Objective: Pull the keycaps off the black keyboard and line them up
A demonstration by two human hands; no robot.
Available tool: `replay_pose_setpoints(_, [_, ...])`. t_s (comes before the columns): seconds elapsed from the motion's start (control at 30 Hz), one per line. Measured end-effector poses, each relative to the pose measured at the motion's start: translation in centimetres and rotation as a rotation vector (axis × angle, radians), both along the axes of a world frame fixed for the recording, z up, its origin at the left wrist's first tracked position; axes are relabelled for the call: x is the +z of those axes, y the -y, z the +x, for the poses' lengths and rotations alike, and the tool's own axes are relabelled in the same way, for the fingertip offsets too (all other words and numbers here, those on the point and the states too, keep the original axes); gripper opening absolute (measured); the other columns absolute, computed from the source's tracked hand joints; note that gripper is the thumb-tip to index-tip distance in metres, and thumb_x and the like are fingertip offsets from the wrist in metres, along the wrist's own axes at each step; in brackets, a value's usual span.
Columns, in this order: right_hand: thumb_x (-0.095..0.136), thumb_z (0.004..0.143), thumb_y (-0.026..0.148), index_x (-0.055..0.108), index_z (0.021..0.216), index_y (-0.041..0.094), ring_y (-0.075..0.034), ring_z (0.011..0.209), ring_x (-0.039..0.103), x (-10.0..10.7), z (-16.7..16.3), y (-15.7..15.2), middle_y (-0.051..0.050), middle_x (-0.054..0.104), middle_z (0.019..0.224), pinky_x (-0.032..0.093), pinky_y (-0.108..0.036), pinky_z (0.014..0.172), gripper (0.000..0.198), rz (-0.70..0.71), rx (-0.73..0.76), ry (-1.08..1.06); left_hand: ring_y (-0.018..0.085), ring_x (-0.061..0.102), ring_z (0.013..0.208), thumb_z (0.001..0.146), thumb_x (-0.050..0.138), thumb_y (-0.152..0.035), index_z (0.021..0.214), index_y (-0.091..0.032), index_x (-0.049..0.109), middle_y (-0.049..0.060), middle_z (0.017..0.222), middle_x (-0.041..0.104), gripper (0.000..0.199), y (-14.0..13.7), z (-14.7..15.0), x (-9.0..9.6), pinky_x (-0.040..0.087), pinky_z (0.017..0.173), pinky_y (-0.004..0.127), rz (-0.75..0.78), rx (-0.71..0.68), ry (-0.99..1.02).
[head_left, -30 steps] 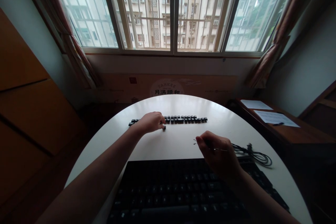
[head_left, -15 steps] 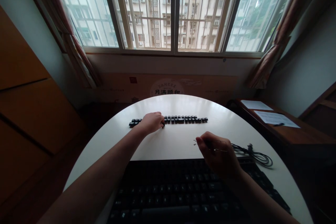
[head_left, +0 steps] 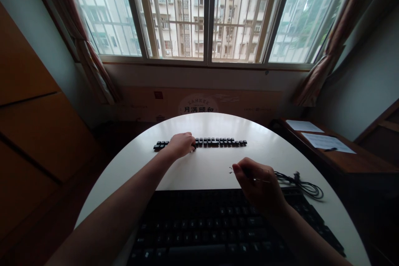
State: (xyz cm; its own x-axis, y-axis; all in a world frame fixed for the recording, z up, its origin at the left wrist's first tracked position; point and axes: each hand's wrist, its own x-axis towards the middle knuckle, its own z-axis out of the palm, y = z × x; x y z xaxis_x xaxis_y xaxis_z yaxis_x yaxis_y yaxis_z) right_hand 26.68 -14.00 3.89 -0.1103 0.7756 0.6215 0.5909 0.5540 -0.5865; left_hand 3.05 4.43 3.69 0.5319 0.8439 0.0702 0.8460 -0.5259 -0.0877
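Note:
A black keyboard (head_left: 199, 224) lies along the near side of the white round table (head_left: 205, 122), its upper rows bare of keycaps. Black keycaps (head_left: 215, 143) stand in lined-up rows toward the far side. My left hand (head_left: 181, 144) reaches over the left part of these rows, its fingers closed on a dark keycap (head_left: 193, 148) at the front edge; the hand hides some of the others. Over the keyboard's upper right, my right hand (head_left: 257, 178) is closed around a wire keycap puller (head_left: 231, 170), whose thin hooked tips point left with nothing between them.
A coiled black cable (head_left: 301, 185) sits on the table right of my right hand. Farther right, a brown wooden desk (head_left: 358, 162) carries paper sheets (head_left: 327, 142) and a dark pen. A barred window (head_left: 207, 16) with curtains is beyond the table.
Both hands stay almost still, the left at the keycap rows and the right holding the puller above the keyboard. The view shifts only slightly.

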Motion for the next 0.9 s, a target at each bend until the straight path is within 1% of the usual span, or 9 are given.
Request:
replay_pose_setpoints(0.13, [0.053,0.094,0.028,0.054,0.072,0.018,-0.008,0.045,0.038,0.0,0.1,-0.1,0.004,0.045,0.054,0.03,-0.021,0.044,0.025,-0.002,0.0,0.0,0.017,0.062,0.082,0.08,0.06,-0.029,0.097,-0.024,0.073,0.005,0.105,0.067,0.022,-0.1,-0.5,0.8,0.044,0.066,0.024,0.015,0.014,0.03])
replay_pose_setpoints(0.27, [0.052,0.094,0.028,0.053,0.071,0.018,-0.008,0.044,0.039,0.1,0.1,-0.1,0.004,0.046,0.054,0.03,-0.021,0.044,0.025,0.003,-0.002,-0.001,0.018,0.062,0.087,0.08,0.059,-0.026,0.093,-0.024,0.074,0.004,0.103,0.068,0.02,-0.3,-1.3,1.8,0.044,0.068,0.024,0.053,0.045,0.03])
replay_pose_setpoints(0.4, [0.052,0.095,0.029,0.053,0.072,0.019,-0.008,0.044,0.04,0.1,0.1,-0.1,0.004,0.047,0.053,0.031,-0.02,0.044,0.025,0.0,0.003,0.003,0.018,0.062,0.088,0.078,0.06,-0.025,0.092,-0.024,0.075,0.004,0.102,0.068,0.021,-0.3,-1.9,2.1,0.045,0.071,0.024,0.024,0.061,0.004])
replay_pose_setpoints(0.57, [0.052,0.094,0.029,0.053,0.071,0.019,-0.008,0.044,0.039,0.1,0.1,0.0,0.004,0.046,0.053,0.031,-0.021,0.044,0.026,0.005,-0.008,0.004,0.018,0.062,0.087,0.077,0.061,-0.025,0.09,-0.025,0.075,0.003,0.101,0.068,0.019,-0.1,-1.7,2.0,0.045,0.068,0.023,-0.006,0.051,-0.001])
replay_pose_setpoints(0.7, [0.052,0.094,0.028,0.054,0.071,0.018,-0.008,0.045,0.039,0.2,0.1,0.0,0.005,0.045,0.054,0.031,-0.02,0.044,0.025,-0.001,-0.004,0.003,0.019,0.062,0.087,0.08,0.058,-0.027,0.087,-0.023,0.073,0.004,0.098,0.069,0.017,-0.1,-1.7,2.2,0.043,0.066,0.024,0.019,0.042,0.022])
replay_pose_setpoints(0.8, [0.053,0.094,0.028,0.054,0.071,0.018,-0.008,0.044,0.039,0.2,0.0,0.0,0.005,0.045,0.053,0.03,-0.02,0.043,0.025,-0.001,0.005,-0.009,0.019,0.061,0.086,0.083,0.057,-0.031,0.086,-0.022,0.071,0.004,0.095,0.07,0.017,0.2,-1.6,2.9,0.043,0.066,0.025,0.056,0.061,0.04])
replay_pose_setpoints(0.9, [0.053,0.094,0.028,0.054,0.071,0.018,-0.008,0.043,0.039,0.3,-0.1,0.0,0.005,0.046,0.052,0.03,-0.02,0.042,0.025,-0.007,0.024,-0.039,0.019,0.061,0.083,0.085,0.055,-0.035,0.084,-0.022,0.069,0.003,0.09,0.071,0.019,1.6,-0.3,4.0,0.041,0.064,0.026,0.07,0.063,0.064])
